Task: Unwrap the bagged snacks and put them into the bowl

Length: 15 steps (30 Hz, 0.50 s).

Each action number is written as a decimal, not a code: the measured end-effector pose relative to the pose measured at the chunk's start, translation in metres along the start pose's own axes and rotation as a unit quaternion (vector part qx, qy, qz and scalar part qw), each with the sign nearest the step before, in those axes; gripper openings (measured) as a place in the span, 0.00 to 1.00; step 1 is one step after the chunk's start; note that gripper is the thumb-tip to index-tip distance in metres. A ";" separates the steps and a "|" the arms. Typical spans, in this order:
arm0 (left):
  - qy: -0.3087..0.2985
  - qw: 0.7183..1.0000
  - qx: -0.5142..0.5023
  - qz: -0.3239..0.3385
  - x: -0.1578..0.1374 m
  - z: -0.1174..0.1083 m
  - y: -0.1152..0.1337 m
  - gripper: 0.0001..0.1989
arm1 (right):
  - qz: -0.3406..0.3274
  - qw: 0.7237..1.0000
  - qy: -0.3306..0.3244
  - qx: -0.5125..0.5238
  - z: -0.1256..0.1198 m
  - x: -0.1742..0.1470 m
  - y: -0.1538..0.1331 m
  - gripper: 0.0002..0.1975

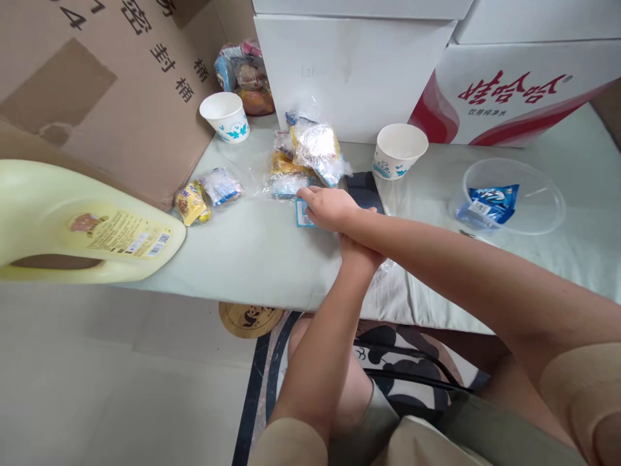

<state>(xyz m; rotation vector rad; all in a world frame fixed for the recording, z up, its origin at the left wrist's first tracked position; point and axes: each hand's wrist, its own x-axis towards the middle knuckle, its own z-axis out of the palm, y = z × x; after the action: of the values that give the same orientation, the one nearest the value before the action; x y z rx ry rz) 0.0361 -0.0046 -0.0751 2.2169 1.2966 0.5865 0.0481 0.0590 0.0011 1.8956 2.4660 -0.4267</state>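
My forearms cross over the table. My right hand (330, 208) reaches to the left, fingers curled over a small flat blue-edged white packet (304, 213), closed on it as far as I can see. Under my right wrist is my left hand (359, 251); its fingers are mostly hidden. Just behind the hands lies a pile of clear-wrapped snack packets (310, 145), yellow, white and blue. A dark flat object (365, 188) shows beyond the right wrist, partly covered. Some crinkled clear plastic lies beside the left hand.
Two paper cups (226, 118) (398, 150) stand at the back. A clear round tub (543, 217) with blue packets (495, 200) is at right. More snack packets (193, 202), a yellow jug (121, 223) and a carton (121, 123) are left. White boxes (349, 77) line the back.
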 end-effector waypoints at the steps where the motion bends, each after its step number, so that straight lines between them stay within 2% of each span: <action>1: -0.012 1.000 0.009 0.012 -0.002 -0.003 0.005 0.26 | -0.002 1.000 0.011 0.008 -0.001 -0.002 0.002 0.21; 4: -0.004 0.999 0.015 0.033 -0.008 -0.019 0.018 0.25 | -0.003 0.997 0.070 0.028 -0.013 -0.002 0.013 0.20; 8: 0.088 0.995 -0.039 0.022 -0.008 -0.036 0.025 0.23 | 0.086 0.981 0.166 0.057 -0.035 0.011 0.035 0.18; 10: 0.103 0.993 -0.059 0.014 -0.005 -0.038 0.024 0.21 | 0.111 0.978 0.156 0.078 -0.038 0.016 0.041 0.16; 13: 0.087 0.994 -0.070 0.011 -0.001 -0.037 0.021 0.17 | 0.075 0.985 0.108 0.111 -0.035 0.020 0.041 0.14; 15: 0.081 0.994 -0.076 0.018 0.000 -0.035 0.020 0.15 | 0.053 0.983 0.141 0.106 -0.032 0.022 0.038 0.15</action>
<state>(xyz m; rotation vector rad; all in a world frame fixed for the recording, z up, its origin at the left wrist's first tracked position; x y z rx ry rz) 0.0291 -0.0060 -0.0353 2.1074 1.2471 0.8653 0.0831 0.0958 0.0205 2.3062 2.5592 -0.4653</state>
